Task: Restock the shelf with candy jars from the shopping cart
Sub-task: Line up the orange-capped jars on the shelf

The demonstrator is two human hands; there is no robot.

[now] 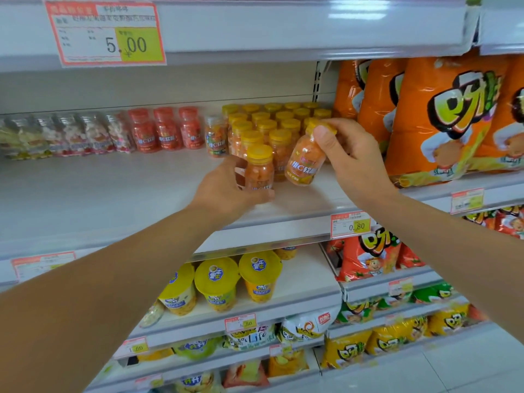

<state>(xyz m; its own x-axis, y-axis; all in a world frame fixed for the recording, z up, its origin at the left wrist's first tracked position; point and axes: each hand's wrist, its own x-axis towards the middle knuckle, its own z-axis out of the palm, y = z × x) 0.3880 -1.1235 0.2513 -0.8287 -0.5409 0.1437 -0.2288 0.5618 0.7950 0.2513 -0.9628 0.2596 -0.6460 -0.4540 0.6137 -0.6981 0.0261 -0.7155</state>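
Both hands are at the middle shelf point(141, 194), each gripping one yellow-capped candy jar. The left hand point(226, 191) wraps its fingers round the body of an upright jar point(258, 168), whose base sits at or just above the shelf board in front of the block of yellow-capped jars point(266, 123), probably to start a new front row. The right hand point(347, 154) pinches a second jar point(304, 160) near its cap, thumb over the lid, so the jar hangs tilted with its bottom swung left, clear of the board. Holding it high likely leaves room to lower it beside the first. Red-capped jars point(166, 129) stand further left, orange snack bags point(442, 114) to the right. The shopping cart is out of view.
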